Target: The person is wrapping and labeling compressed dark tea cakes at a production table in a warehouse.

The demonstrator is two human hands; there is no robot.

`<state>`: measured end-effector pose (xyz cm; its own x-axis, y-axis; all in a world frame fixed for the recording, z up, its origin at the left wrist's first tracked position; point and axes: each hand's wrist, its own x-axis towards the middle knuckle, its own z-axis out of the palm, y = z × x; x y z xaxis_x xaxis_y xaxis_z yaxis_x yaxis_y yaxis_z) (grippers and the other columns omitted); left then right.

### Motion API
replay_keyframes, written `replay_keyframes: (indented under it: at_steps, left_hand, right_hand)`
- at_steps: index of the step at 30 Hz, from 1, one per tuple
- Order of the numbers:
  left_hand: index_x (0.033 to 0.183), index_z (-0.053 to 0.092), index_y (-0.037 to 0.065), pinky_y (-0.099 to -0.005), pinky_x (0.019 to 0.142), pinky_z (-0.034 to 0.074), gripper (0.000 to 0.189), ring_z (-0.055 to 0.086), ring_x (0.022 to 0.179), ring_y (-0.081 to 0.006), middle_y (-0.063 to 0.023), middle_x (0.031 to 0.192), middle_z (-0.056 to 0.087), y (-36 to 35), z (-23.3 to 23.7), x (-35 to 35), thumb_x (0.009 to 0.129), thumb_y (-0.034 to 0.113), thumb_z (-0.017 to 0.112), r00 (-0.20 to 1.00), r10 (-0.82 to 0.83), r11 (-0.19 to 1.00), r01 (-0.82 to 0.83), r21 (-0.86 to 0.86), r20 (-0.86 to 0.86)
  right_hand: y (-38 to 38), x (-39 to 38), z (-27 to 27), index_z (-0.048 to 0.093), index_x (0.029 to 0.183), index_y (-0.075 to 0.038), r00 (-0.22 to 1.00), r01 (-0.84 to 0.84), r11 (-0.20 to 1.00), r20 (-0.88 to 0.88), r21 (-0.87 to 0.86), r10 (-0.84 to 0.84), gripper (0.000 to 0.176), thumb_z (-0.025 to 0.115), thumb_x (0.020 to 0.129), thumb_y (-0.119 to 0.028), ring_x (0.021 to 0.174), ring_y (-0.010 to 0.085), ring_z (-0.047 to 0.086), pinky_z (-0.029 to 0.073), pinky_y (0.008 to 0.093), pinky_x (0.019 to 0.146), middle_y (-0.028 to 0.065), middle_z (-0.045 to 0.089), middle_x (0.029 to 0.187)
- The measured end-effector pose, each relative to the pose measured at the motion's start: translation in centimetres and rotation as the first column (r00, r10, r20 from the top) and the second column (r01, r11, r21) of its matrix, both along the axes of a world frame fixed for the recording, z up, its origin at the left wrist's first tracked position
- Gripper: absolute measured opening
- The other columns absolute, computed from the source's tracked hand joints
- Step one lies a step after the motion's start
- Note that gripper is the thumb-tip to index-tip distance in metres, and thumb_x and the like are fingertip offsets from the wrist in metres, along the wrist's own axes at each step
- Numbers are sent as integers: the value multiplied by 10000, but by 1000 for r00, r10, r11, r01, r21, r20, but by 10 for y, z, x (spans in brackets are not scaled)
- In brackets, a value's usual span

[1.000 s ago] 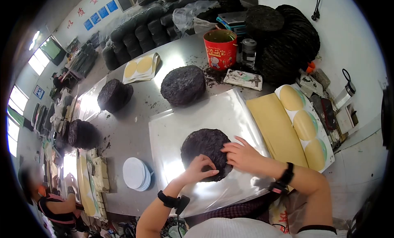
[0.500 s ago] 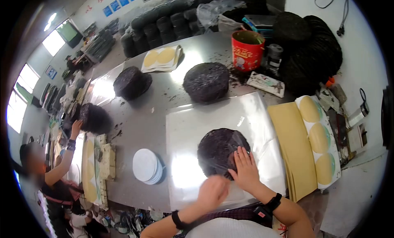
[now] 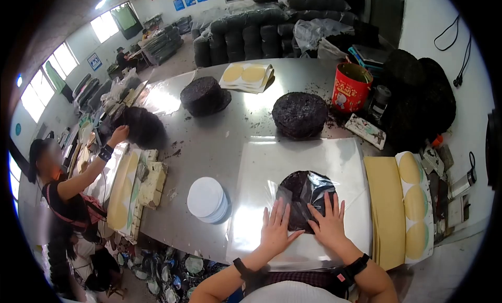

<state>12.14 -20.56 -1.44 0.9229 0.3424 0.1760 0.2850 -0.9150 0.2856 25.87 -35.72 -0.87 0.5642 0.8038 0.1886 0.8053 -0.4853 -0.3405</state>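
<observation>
A dark, round disc [image 3: 295,185] that looks like dried seaweed lies in front of me on a stack of clear plastic sheets [image 3: 256,162]. Shiny clear film [image 3: 320,184] covers part of the disc. My left hand [image 3: 277,232] lies flat with fingers spread at the disc's lower left edge, on the film. On the right side of the disc, my right hand [image 3: 330,222] presses down flat, fingers apart. Left of the sheets stands a stack of round white labels [image 3: 207,197].
Dark stacks of discs [image 3: 299,115] stand farther back, beside a red tin [image 3: 351,88]. Brown paper bags [image 3: 384,209] and sheets of yellow round labels [image 3: 413,204] lie at right. A co-worker [image 3: 68,183] reaches toward another dark stack [image 3: 138,126] at left.
My left hand has gone from a blurred, closed shape below the disc to lying spread at its left edge. My right hand's fingers have spread. The head view has shifted.
</observation>
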Motion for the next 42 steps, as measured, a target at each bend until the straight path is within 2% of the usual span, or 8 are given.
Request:
replay_keyframes:
  at_steps: [7,14,16,21,25,33,37,42]
  left_hand:
    - [1463,371,-77,-591,1191,144,1019,353,1426,-364,-235,1492,395,14,19,23,749,495,819,995,-83,838,41,-545,-52]
    - [1343,492,-73,-603,1157,223,986,347,1370,-442,-285,1442,379,16,-3,50,661,534,863,982,-147,983,159,-91,122]
    - [1445,277,-124,-572,1136,282,1225,310,1367,-490,-319,1425,368,13,3,59,614,523,902,985,-56,856,130,-500,160]
    - [1418,390,-49,-490,1146,290,1037,412,1250,-428,-270,1327,435,11,-1,67,661,453,891,993,-77,989,65,-133,-85]
    - [1304,505,-20,-481,1039,360,882,473,1133,-378,-199,1184,512,18,-24,79,662,451,883,949,-63,963,139,-231,309]
    - [1263,502,-36,-508,1047,328,837,460,1150,-415,-205,1182,519,25,-17,95,666,401,894,956,7,937,95,-335,293]
    - [1404,355,-37,-509,1147,258,975,372,1312,-416,-244,1364,437,28,-21,96,688,358,887,996,-34,904,65,-422,80]
    - [1354,442,-21,-475,1149,275,831,415,1255,-428,-225,1264,481,21,-26,104,706,268,874,858,175,783,176,-597,482]
  right_hand:
    - [12,9,4,656,1282,-126,506,249,928,-854,276,118,406,697,901,-261,1221,284,573,451,415,1023,128,688,989]
    - [27,30,2,618,1318,-138,944,137,964,264,230,-197,516,726,842,-304,1231,332,540,441,469,1020,117,619,1277]
    - [24,35,-5,513,1422,-122,840,138,951,-541,277,36,660,722,854,-383,1236,370,535,411,468,1061,165,615,1257]
    - [42,60,-12,616,1285,-48,945,47,840,250,540,-213,570,692,886,-447,933,329,660,522,427,842,149,698,986]
    - [34,55,-8,676,1145,-46,891,69,971,-451,228,43,492,669,894,-469,1032,337,609,466,441,941,138,672,1112]
    - [50,70,-29,689,1004,-32,963,33,927,-261,374,70,365,673,905,-383,975,294,620,476,414,916,115,676,1047]
    - [76,69,-17,696,829,-48,906,398,447,-421,802,-50,341,670,919,-376,907,319,632,478,429,957,107,686,850]
    - [62,73,-22,677,810,-48,911,190,844,-410,502,38,364,696,890,-403,848,348,634,470,418,987,139,672,819]
